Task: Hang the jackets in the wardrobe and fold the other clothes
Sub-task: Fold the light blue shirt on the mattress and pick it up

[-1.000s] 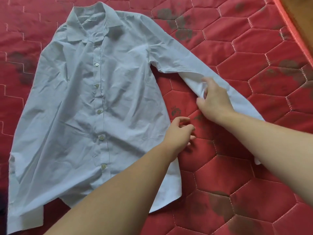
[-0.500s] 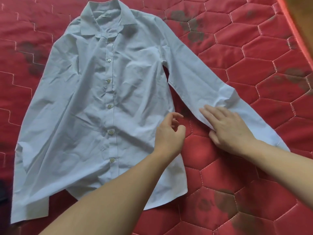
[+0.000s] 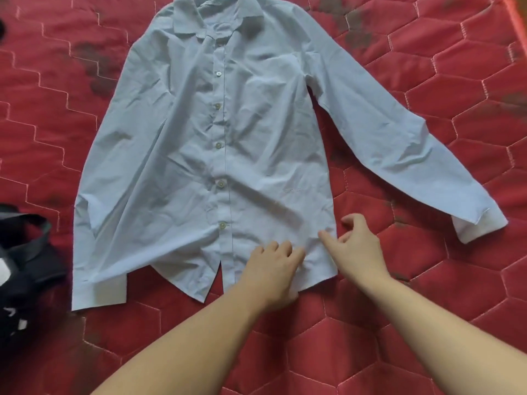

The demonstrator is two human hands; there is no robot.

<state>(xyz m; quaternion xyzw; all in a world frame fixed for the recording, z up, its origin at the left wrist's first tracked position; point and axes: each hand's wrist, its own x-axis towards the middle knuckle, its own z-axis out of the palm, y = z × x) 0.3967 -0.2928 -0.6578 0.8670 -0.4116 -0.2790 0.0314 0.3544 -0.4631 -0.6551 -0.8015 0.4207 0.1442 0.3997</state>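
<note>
A pale blue long-sleeved button shirt (image 3: 256,143) lies flat and front up on the red quilted mattress (image 3: 427,295), collar at the far end and both sleeves spread out. My left hand (image 3: 272,270) rests on the shirt's lower hem, right of the button placket, with its fingers bent against the cloth. My right hand (image 3: 358,248) sits at the shirt's lower right side edge. Its forefinger touches the fabric there and the other fingers hang loosely curled. Neither hand has cloth visibly gripped.
A black garment with white marks (image 3: 25,269) lies bunched at the left edge, close to the shirt's left cuff (image 3: 99,295). The mattress border (image 3: 517,12) runs along the top right corner. Dark stains mark the red cover in places.
My right hand left the right sleeve and came down to the shirt's lower side edge. My left hand moved onto the hem. The right sleeve now lies spread straight, and the view shifted left.
</note>
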